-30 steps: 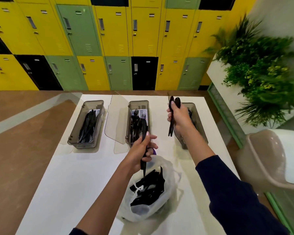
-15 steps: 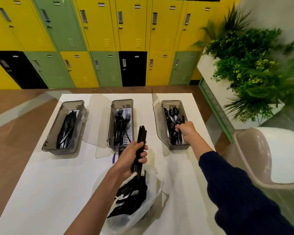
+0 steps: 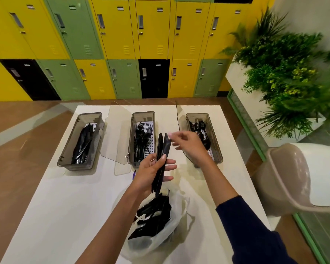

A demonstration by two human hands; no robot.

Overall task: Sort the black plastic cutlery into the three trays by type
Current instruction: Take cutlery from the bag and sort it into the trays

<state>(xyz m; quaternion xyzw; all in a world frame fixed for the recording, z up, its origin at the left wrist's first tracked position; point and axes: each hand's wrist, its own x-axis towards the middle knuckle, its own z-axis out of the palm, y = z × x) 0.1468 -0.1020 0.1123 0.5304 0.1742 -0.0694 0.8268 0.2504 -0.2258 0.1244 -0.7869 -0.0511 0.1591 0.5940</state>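
Observation:
Three smoky plastic trays stand in a row at the far side of the white table (image 3: 65, 197). The left tray (image 3: 69, 147) holds black knives, the middle tray (image 3: 143, 116) black forks, the right tray (image 3: 216, 149) black spoons. My left hand (image 3: 151, 172) grips a bunch of black knives (image 3: 162, 155), upright, in front of the middle tray. My right hand (image 3: 187, 143) hovers empty, fingers spread, between the knife tips and the right tray. A white plastic bag (image 3: 160, 225) of mixed black cutlery lies near me, below my left hand.
Hinged clear lids (image 3: 116, 134) lie open beside the trays. A beige chair (image 3: 301, 180) stands at the table's right edge, with a planter of green plants (image 3: 286, 73) behind it. Yellow, green and black lockers (image 3: 122, 44) line the back wall.
My right hand let go of the spoons in the right tray and moved left toward the knives. My left hand lifted the knife bunch higher out of the bag.

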